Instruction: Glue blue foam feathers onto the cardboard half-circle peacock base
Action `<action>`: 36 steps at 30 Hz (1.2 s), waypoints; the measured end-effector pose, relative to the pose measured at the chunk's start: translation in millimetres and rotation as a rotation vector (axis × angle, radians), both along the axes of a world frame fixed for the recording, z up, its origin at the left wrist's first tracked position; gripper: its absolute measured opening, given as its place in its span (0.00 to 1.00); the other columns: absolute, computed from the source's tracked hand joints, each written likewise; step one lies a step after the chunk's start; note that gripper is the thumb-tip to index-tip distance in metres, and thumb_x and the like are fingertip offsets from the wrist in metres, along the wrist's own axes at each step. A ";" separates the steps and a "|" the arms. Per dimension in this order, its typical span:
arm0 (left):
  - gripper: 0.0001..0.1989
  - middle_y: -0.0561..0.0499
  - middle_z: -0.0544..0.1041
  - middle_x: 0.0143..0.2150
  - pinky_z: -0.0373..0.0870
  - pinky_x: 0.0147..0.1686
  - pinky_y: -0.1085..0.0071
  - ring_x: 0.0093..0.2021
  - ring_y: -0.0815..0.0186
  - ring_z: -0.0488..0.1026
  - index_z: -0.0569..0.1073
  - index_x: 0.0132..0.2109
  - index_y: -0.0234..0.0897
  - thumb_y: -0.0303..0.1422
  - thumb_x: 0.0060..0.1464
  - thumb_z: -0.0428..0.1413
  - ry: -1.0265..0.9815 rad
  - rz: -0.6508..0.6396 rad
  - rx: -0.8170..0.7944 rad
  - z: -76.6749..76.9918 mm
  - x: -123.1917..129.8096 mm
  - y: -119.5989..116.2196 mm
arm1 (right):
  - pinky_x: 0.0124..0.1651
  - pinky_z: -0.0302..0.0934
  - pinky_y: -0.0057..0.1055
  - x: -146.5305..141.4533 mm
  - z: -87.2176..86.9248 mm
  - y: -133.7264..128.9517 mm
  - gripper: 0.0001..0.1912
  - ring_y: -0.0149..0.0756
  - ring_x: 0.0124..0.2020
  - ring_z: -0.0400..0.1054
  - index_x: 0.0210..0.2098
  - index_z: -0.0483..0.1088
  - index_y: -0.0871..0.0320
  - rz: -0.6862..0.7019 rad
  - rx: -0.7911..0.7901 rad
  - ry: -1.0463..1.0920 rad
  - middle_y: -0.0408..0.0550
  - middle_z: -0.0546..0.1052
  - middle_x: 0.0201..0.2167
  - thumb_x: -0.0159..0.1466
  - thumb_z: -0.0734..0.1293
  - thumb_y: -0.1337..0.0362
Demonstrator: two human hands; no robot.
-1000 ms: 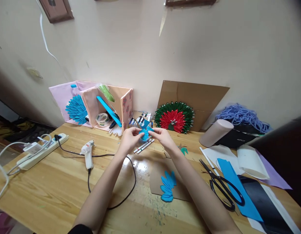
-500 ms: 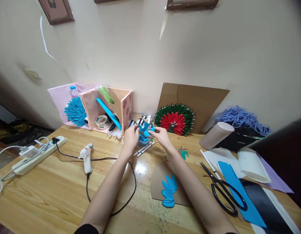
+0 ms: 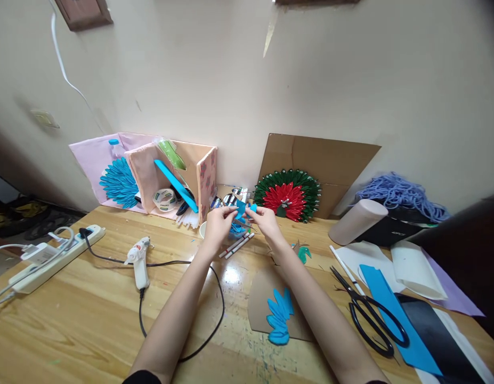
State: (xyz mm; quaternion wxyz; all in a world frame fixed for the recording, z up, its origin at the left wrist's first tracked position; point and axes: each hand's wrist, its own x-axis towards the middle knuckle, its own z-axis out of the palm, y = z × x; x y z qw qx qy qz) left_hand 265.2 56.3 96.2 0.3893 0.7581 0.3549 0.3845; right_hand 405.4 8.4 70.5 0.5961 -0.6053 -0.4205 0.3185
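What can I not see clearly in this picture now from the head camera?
All in the head view:
Blue material: small and partly covered by the left hand and right hand; one piece or two, I cannot tell.
Flat cardboard: its right part is hidden by the right forearm.
Black cord: a stretch passes behind the left forearm.
Left wall frame: its top is cut off by the upper edge.

At three o'clock in our view, we make out pale lettering on the black box (image 3: 393, 230) that seems to read "40PCS", though blur leaves us unsure of its first characters. Near nine o'clock, we see printing on the roll of tape (image 3: 165, 205), too small for us to read, and at eight o'clock a tiny reddish mark on the white glue gun (image 3: 140, 266) is equally illegible.
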 end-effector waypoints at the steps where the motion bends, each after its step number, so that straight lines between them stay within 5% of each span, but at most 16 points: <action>1: 0.10 0.45 0.80 0.37 0.71 0.40 0.66 0.37 0.61 0.76 0.78 0.38 0.35 0.29 0.51 0.53 -0.007 0.006 -0.012 1.7 -0.8 0.3 | 0.34 0.66 0.34 0.4 -2.9 2.1 0.21 0.40 0.30 0.73 0.26 0.73 0.62 -0.005 -0.005 -0.030 0.51 0.78 0.25 0.50 0.67 0.48; 7: 0.11 0.42 0.79 0.39 0.69 0.41 0.64 0.39 0.58 0.75 0.76 0.40 0.32 0.29 0.53 0.51 0.168 0.095 0.166 -0.8 -0.8 -2.4 | 0.43 0.63 0.41 -1.4 -14.7 8.1 0.12 0.44 0.37 0.71 0.33 0.74 0.61 -0.061 -0.034 -0.257 0.53 0.78 0.34 0.50 0.69 0.61; 12: 0.14 0.36 0.75 0.44 0.65 0.46 0.60 0.46 0.53 0.71 0.71 0.46 0.28 0.26 0.53 0.49 0.351 0.082 0.409 -9.7 7.7 -6.3 | 0.51 0.58 0.36 3.2 4.4 -25.0 0.14 0.38 0.46 0.67 0.43 0.71 0.56 -0.087 0.042 -0.401 0.50 0.74 0.44 0.56 0.64 0.67; 17: 0.13 0.41 0.73 0.45 0.64 0.47 0.62 0.47 0.57 0.70 0.71 0.44 0.33 0.27 0.55 0.46 0.262 -0.051 0.495 1.8 13.1 -24.8 | 0.46 0.60 0.33 37.1 12.0 -104.9 0.11 0.36 0.41 0.69 0.39 0.72 0.55 -0.070 -0.033 -0.619 0.48 0.75 0.40 0.60 0.60 0.67; 23: 0.11 0.46 0.74 0.39 0.66 0.42 0.65 0.41 0.61 0.71 0.71 0.40 0.36 0.30 0.57 0.45 0.229 -0.357 0.409 8.4 28.4 -75.8 | 0.42 0.60 0.29 101.9 -22.7 -243.9 0.07 0.37 0.39 0.68 0.34 0.70 0.58 -0.456 -0.629 -0.874 0.49 0.75 0.35 0.60 0.61 0.67; 26: 0.11 0.46 0.74 0.39 0.67 0.40 0.67 0.40 0.62 0.71 0.71 0.41 0.37 0.29 0.57 0.45 0.253 -0.571 0.338 0.3 48.3 -111.3 | 0.46 0.57 0.36 123.4 -37.8 -288.7 0.10 0.46 0.43 0.66 0.39 0.69 0.65 -0.626 -0.775 -0.894 0.59 0.73 0.39 0.59 0.62 0.69; 32: 0.11 0.46 0.74 0.40 0.66 0.42 0.66 0.43 0.61 0.70 0.71 0.40 0.37 0.29 0.58 0.44 0.298 -0.836 0.308 -0.4 81.2 -175.4 | 0.41 0.57 0.35 143.1 -48.3 -289.0 0.06 0.48 0.42 0.65 0.33 0.71 0.64 -0.687 -0.832 -0.899 0.61 0.74 0.36 0.57 0.65 0.68; 36: 0.11 0.47 0.75 0.40 0.66 0.43 0.66 0.42 0.62 0.71 0.71 0.40 0.37 0.31 0.58 0.45 0.278 -0.834 0.177 6.2 86.5 -190.5 | 0.42 0.57 0.35 139.9 -29.6 -277.4 0.06 0.45 0.42 0.65 0.33 0.70 0.61 -0.710 -0.731 -0.925 0.57 0.75 0.35 0.60 0.61 0.67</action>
